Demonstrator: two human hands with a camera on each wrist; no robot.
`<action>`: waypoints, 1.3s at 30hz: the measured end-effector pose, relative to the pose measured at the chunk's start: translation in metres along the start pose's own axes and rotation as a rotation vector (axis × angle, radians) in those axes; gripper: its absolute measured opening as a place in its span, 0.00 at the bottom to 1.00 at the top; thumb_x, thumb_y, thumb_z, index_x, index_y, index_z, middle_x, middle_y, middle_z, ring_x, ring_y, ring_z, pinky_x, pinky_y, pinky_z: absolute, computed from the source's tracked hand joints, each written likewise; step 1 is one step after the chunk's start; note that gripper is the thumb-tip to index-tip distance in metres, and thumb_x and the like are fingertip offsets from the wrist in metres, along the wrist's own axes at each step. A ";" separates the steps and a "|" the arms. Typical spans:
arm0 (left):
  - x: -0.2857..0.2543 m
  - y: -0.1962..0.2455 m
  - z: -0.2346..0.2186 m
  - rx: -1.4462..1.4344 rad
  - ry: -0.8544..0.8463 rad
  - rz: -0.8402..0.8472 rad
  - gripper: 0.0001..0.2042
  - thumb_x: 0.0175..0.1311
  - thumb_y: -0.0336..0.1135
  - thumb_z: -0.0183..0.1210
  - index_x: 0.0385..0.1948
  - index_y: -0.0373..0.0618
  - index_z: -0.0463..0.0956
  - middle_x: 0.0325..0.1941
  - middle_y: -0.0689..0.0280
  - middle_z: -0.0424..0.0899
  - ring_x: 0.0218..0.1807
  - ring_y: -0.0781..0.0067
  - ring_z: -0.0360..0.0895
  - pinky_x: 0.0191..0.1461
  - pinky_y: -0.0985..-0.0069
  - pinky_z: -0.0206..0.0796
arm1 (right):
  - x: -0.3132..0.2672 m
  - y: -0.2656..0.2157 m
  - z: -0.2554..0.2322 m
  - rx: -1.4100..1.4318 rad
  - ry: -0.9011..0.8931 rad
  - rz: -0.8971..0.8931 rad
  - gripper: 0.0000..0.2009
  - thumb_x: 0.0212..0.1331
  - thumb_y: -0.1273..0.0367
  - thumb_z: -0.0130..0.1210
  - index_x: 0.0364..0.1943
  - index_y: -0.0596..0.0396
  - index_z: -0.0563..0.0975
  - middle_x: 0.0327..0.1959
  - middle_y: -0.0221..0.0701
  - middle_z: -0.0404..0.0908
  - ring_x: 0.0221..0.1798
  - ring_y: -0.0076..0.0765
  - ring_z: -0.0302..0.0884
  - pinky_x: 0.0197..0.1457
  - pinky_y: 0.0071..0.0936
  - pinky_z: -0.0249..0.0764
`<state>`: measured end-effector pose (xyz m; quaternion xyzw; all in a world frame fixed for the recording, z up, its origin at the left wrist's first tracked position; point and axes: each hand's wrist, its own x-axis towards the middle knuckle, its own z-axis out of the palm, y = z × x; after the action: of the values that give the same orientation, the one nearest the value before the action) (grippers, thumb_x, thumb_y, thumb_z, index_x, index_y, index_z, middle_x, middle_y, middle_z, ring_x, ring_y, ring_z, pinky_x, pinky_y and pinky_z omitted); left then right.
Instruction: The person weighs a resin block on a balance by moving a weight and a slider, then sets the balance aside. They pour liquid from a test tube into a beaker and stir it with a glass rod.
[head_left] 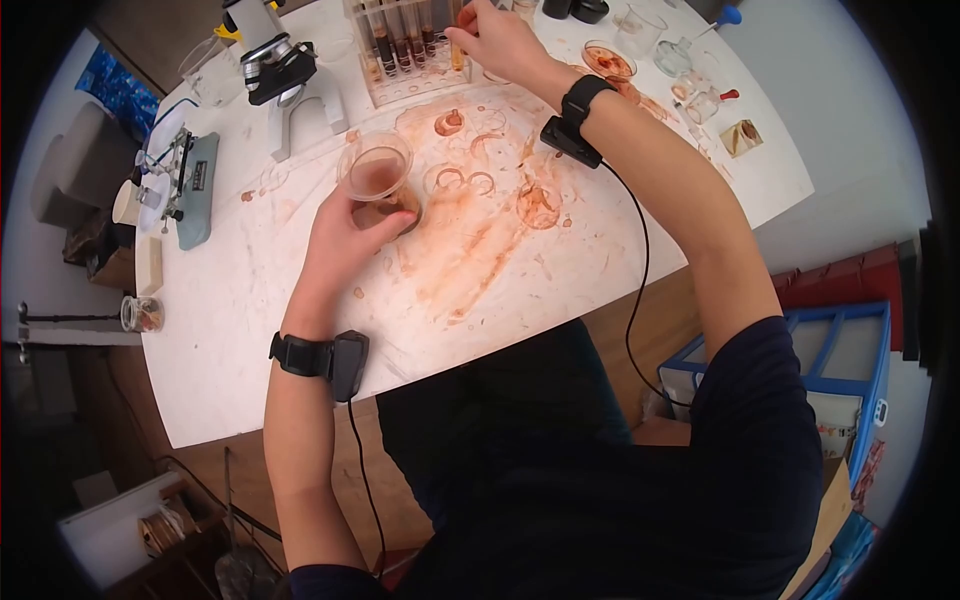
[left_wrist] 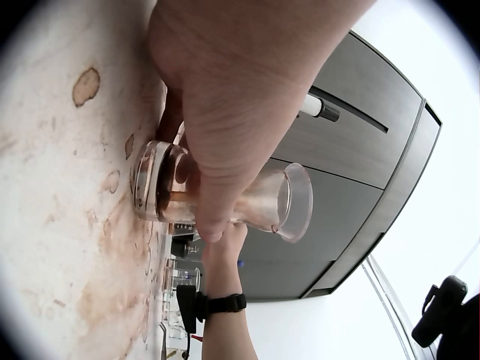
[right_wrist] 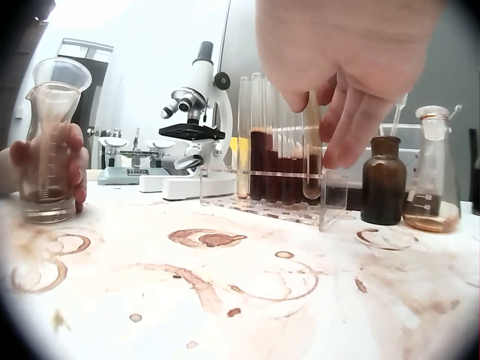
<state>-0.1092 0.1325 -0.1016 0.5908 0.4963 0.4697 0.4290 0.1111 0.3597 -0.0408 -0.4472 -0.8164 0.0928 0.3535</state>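
My left hand (head_left: 340, 240) grips a clear glass measuring vessel (right_wrist: 51, 176) around its middle. A little brownish liquid lies in the vessel, and a clear flared piece (left_wrist: 298, 202) sits at its mouth. It stands upright on the stained table. Across the table, my right hand (head_left: 507, 45) reaches to the right end of a clear test tube rack (right_wrist: 259, 212). Its thumb and fingers pinch the upper part of a test tube (right_wrist: 312, 176) holding amber-brown liquid. Several tubes of dark red-brown liquid (right_wrist: 259, 161) stand beside it in the rack.
A microscope (head_left: 283, 75) stands left of the rack, and a balance (head_left: 198, 190) is farther left. Right of the rack are a brown bottle (right_wrist: 383, 184), a conical flask (right_wrist: 433, 176) and a stained dish (head_left: 609, 62). Brown rings and smears mark the white table (head_left: 400, 330).
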 end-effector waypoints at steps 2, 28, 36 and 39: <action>0.000 0.001 0.000 -0.020 -0.002 -0.003 0.28 0.56 0.29 0.73 0.60 0.37 0.75 0.54 0.64 0.84 0.54 0.74 0.80 0.60 0.74 0.72 | 0.000 -0.002 -0.003 -0.005 -0.011 0.000 0.17 0.66 0.63 0.60 0.46 0.66 0.73 0.39 0.51 0.86 0.45 0.56 0.85 0.49 0.43 0.80; 0.001 -0.003 -0.002 0.044 -0.029 -0.056 0.30 0.57 0.23 0.68 0.65 0.38 0.71 0.62 0.63 0.80 0.63 0.71 0.76 0.67 0.73 0.69 | 0.014 0.023 0.005 0.014 -0.156 -0.042 0.16 0.58 0.63 0.63 0.42 0.62 0.83 0.41 0.47 0.87 0.45 0.51 0.86 0.50 0.39 0.80; 0.001 -0.003 -0.004 0.076 -0.045 -0.047 0.30 0.56 0.22 0.67 0.65 0.39 0.70 0.62 0.61 0.79 0.65 0.69 0.75 0.66 0.71 0.70 | 0.010 0.026 0.008 0.097 -0.122 0.020 0.17 0.57 0.61 0.66 0.42 0.61 0.82 0.37 0.45 0.87 0.42 0.46 0.87 0.48 0.38 0.81; 0.000 0.001 -0.003 0.060 -0.053 -0.033 0.31 0.56 0.22 0.68 0.64 0.39 0.70 0.62 0.61 0.79 0.65 0.68 0.75 0.66 0.70 0.70 | 0.007 0.021 0.006 0.087 -0.116 0.072 0.18 0.57 0.61 0.65 0.43 0.62 0.82 0.37 0.45 0.88 0.42 0.46 0.87 0.49 0.38 0.81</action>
<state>-0.1117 0.1329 -0.1005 0.6075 0.5082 0.4314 0.4318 0.1189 0.3785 -0.0517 -0.4541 -0.8141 0.1665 0.3214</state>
